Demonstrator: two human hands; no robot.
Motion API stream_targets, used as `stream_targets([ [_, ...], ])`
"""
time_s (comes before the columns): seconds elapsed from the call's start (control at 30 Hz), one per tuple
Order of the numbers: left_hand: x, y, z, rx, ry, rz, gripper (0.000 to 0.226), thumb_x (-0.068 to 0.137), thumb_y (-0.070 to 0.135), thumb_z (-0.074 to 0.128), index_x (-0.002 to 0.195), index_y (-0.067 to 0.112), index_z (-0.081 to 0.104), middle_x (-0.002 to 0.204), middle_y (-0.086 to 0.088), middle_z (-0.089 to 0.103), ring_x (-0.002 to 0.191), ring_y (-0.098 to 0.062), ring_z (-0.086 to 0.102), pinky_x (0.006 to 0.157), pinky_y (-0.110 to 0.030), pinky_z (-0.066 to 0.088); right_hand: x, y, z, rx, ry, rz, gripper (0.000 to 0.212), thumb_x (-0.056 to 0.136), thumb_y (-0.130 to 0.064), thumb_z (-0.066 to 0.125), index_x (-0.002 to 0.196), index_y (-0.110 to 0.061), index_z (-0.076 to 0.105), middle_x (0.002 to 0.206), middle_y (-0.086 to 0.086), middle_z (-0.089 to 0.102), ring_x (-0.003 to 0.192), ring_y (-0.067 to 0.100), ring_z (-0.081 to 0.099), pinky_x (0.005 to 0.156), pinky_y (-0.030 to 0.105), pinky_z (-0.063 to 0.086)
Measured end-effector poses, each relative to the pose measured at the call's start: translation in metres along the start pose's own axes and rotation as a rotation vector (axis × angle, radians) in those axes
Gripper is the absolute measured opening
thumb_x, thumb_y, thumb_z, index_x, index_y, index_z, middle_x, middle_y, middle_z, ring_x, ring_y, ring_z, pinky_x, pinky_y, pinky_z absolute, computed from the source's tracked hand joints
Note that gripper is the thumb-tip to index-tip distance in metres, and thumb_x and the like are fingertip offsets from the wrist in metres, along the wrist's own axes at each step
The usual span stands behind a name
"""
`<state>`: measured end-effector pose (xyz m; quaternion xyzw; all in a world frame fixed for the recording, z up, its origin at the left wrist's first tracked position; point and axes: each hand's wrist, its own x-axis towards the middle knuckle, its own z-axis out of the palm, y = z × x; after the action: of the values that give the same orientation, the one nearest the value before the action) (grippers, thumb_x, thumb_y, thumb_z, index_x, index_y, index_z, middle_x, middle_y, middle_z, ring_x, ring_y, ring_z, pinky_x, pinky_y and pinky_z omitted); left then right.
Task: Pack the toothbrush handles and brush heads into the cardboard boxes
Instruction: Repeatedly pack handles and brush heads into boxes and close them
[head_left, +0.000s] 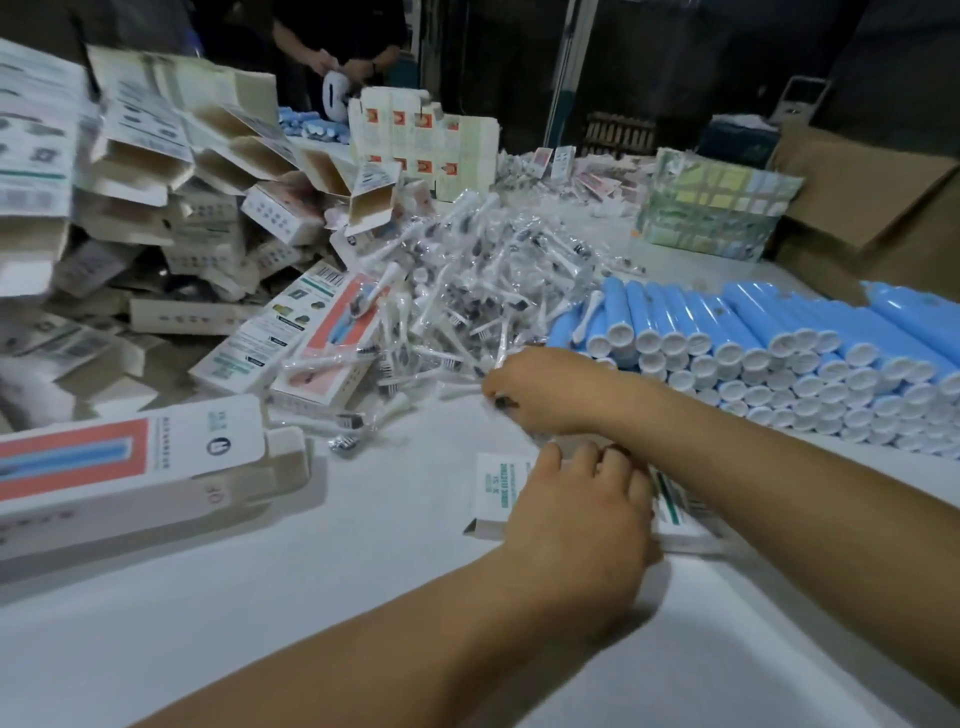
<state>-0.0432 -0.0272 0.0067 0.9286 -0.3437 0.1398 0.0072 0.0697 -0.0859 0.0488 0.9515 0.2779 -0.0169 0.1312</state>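
Empty boxes (171, 171) are heaped upper left, blue handles (779, 343) stacked at right, wrapped brush heads (483, 291) piled centre. One box (498, 493), partly readable "SONIC ELECTRIC", is gripped by the left hand (576, 519). A light, slippery head, best pinched at its stem, is pinched by the right hand (540, 389)

Person, head-camera view: two bare forearms, no sleeves in frame, no watch, bands or gloves visible; left hand (576, 525) and right hand (545, 389) both uncovered, fingers (587, 457) short with plain, unpainted nails where these can be made out through the motion blur.
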Motion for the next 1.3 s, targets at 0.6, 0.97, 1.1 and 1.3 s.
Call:
stream_targets([
  [0.6,0.003,-0.009,0.005,-0.050,0.080,-0.089,0.069,0.092,0.062,0.029,0.143,0.017,0.020,0.134,-0.001,0.037,0.115,-0.023,0.038,0.091,-0.037,0.030,-0.186,0.060,0.025,1.559,1.297,0.721,0.018,0.087,0.003,0.060,0.083,-0.013,0.051,0.053,-0.002,0.061,0.047,0.012,0.061,0.044,0.021,0.049],
  [0.97,0.003,0.002,0.003,-0.039,0.138,-0.123,0.068,0.088,0.063,0.033,0.138,0.016,0.034,0.120,0.000,0.049,0.103,-0.023,0.047,0.082,-0.036,0.034,-0.170,0.017,0.063,1.458,1.027,0.858,0.013,0.082,-0.014,0.071,0.071,-0.020,0.068,0.076,-0.005,0.072,0.074,0.007,0.066,0.069,0.020,0.050],
  [1.1,0.005,0.002,0.002,-0.054,0.149,-0.130,0.070,0.085,0.061,0.021,0.138,0.017,0.035,0.120,0.001,0.049,0.104,-0.022,0.047,0.083,-0.036,0.033,-0.168,0.008,0.060,1.492,0.976,0.755,0.019,0.096,-0.024,0.053,0.082,-0.030,0.064,0.086,-0.013,0.073,0.082,-0.005,0.065,0.074,0.011,0.048],
  [1.3,0.010,-0.008,0.005,-0.016,0.143,-0.206,0.072,0.083,0.061,0.022,0.139,0.017,0.032,0.122,0.000,0.048,0.107,-0.024,0.047,0.085,-0.037,0.034,-0.187,0.008,0.065,1.361,1.105,0.832,0.024,0.094,-0.018,0.052,0.077,-0.028,0.065,0.069,-0.016,0.063,0.059,-0.003,0.052,0.059,0.015,0.043],
])
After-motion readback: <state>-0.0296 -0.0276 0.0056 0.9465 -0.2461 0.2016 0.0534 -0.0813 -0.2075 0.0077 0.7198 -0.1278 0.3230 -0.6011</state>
